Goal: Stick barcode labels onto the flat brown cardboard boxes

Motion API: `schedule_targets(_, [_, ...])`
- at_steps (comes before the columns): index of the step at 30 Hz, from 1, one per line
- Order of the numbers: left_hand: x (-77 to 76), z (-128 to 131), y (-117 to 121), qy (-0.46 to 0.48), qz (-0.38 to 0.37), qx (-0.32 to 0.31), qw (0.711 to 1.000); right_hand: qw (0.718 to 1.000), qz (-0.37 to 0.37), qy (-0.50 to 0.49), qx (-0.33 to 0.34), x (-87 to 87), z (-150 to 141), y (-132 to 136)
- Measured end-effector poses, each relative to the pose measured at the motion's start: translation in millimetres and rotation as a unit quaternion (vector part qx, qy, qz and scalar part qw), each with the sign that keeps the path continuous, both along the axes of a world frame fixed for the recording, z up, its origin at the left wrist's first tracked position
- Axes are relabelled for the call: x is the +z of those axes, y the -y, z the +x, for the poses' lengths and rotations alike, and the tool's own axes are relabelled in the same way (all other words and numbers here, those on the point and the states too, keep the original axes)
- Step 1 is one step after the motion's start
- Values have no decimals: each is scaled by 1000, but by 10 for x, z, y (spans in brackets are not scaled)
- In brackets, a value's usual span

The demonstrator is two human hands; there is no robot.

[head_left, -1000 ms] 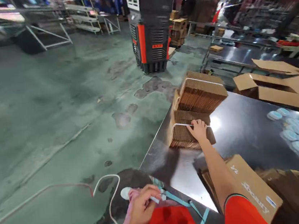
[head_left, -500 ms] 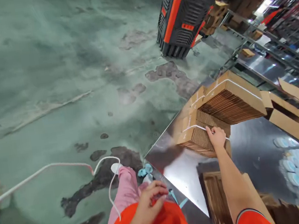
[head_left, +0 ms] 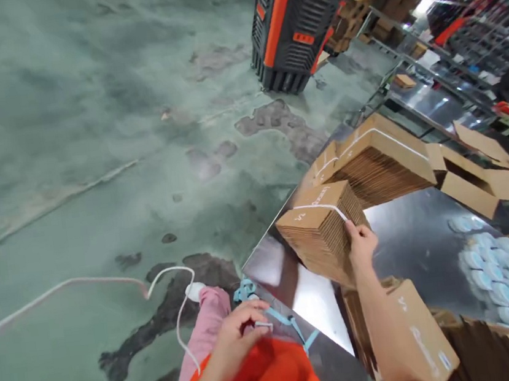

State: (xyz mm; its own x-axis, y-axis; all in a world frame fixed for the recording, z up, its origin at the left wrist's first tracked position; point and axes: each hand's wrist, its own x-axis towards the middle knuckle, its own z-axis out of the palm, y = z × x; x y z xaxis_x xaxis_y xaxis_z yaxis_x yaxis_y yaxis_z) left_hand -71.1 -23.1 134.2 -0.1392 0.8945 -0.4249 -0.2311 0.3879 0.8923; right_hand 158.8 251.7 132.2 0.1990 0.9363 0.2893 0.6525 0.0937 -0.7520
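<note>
My right hand point(head_left: 362, 245) pinches the white strap point(head_left: 326, 206) round a bundle of flat cardboard boxes point(head_left: 317, 226). The bundle is tilted on the shiny metal table point(head_left: 267, 260), close to its left edge. A larger strapped bundle of flat cardboard point(head_left: 384, 150) lies just behind it. My left hand point(head_left: 240, 337) is held in front of my orange top, fingers curled. A small pale strip shows between its thumb and fingers; I cannot make out what it is.
More folded cardboard point(head_left: 420, 331) lies at the near right. Several pale blue-white round packs point(head_left: 501, 277) are heaped beside it. An open carton point(head_left: 472, 188) sits farther back. A black and orange container point(head_left: 290, 31) stands on the floor. A white cable point(head_left: 89, 279) hangs at the left.
My right hand has drawn the smaller bundle nearer and tipped it, with the strap still in its fingers. My left hand has shifted slightly left. The view has turned a little.
</note>
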Motion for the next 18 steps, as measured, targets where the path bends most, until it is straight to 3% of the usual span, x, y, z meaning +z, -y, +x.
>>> schedule_targets(4, [138, 14, -10, -24, 35, -16, 999, 984, 63, -73, -150, -157, -176, 853])
schedule_targets(7, [267, 92, 8, -60, 55, -48, 995, 979, 34, -118, -160, -320, -161, 1495])
schedule_targets(13, [586, 323, -11, -153, 30, -97, 983, 980, -119, -139, 76, -699, 237, 2564])
schedule_targets(18, [716, 490, -116, -145, 32, -104, 983, 955, -168, -92, 226, -871, 167, 2891])
